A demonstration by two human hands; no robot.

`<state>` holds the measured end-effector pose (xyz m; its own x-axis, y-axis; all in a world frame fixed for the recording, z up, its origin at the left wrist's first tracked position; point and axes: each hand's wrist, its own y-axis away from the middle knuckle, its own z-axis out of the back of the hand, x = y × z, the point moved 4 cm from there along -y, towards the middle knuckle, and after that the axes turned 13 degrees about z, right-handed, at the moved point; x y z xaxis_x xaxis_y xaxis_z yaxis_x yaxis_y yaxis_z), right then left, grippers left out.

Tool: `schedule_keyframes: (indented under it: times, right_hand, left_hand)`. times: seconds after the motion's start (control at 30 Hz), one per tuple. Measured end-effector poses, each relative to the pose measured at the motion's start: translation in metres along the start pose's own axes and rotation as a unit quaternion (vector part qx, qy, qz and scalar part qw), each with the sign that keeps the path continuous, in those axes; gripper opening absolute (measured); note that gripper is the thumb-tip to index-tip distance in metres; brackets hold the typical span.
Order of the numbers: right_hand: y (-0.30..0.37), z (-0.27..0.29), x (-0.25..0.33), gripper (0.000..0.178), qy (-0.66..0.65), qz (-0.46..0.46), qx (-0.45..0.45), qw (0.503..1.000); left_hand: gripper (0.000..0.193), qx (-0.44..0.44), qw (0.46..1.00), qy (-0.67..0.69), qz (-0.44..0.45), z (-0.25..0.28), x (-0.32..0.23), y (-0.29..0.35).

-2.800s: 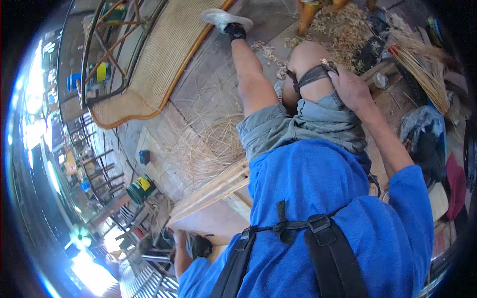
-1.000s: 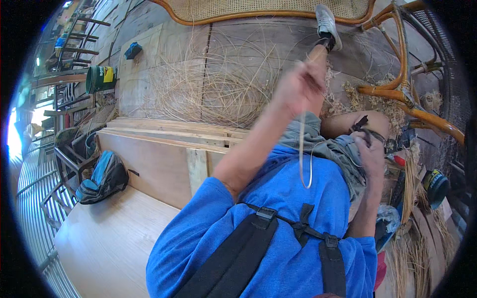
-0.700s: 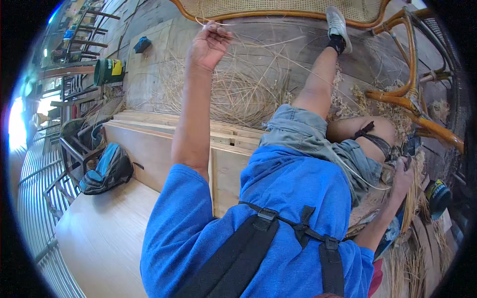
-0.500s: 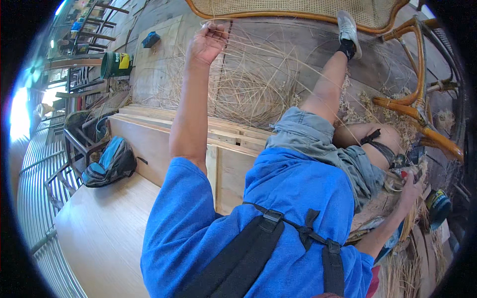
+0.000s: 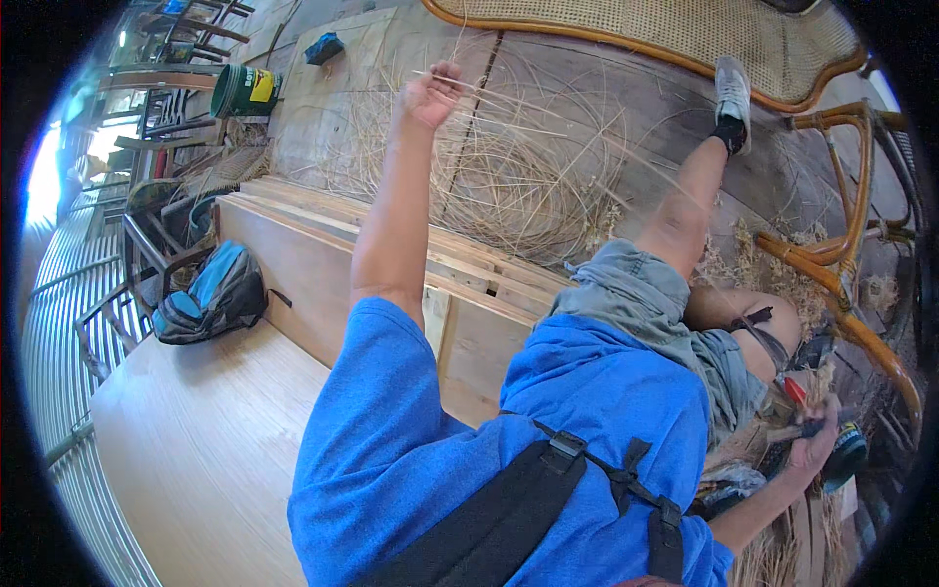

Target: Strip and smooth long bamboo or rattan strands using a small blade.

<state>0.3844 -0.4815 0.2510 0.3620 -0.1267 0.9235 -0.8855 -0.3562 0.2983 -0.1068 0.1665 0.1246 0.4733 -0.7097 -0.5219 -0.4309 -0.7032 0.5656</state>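
Observation:
My left hand is raised at the upper middle, its fingers closed round a thin, pale cane strand. The strand stretches right from the fingers across my leg, where it blurs. Low at the right, beside my bent knee, my right hand is closed round a dark object whose kind I cannot make out. Just above that hand is a small red piece. A large tangled coil of cane strands lies on the floor between my left arm and my outstretched leg.
A woven cane panel with a curved frame stands at the far side. Bent cane furniture is at the right. Boards and a backpack lie at the left, with a green bucket beyond. Fibre shavings surround my knee.
The view has shifted left, so most things sit further right. My right hand has moved lower, away from the knee, and the red piece shows more clearly. My left hand still holds the strand.

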Motion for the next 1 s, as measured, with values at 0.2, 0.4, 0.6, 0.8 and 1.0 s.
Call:
schedule_keyframes:
  times: [0.2,0.4,0.6,0.8,1.0]
  right_hand:
    - [-0.020,-0.100,-0.024,0.018,0.413,-0.004,0.156,0.897]
    - [-0.042,-0.283,-0.113,0.021,0.350,0.044,0.301,0.886]
    - [-0.033,-0.406,-0.245,0.025,0.280,0.025,0.305,0.910]
    - [-0.014,-0.395,-0.330,0.022,0.292,-0.065,0.312,0.902]
    - [-0.001,-0.382,-0.335,0.022,0.268,-0.149,0.304,0.902]
  left_hand:
    - [0.019,0.096,0.991,0.002,-0.088,0.033,-0.153,0.019]
    - [0.011,0.041,0.953,-0.133,-0.268,0.017,-0.314,0.172]
    - [0.063,-0.554,0.659,-0.503,-0.076,0.176,-0.210,0.155]
    - [0.029,-0.322,0.608,-0.726,-0.005,0.168,0.079,0.083]
    - [0.034,-0.058,0.690,-0.711,-0.118,0.030,0.278,0.084]
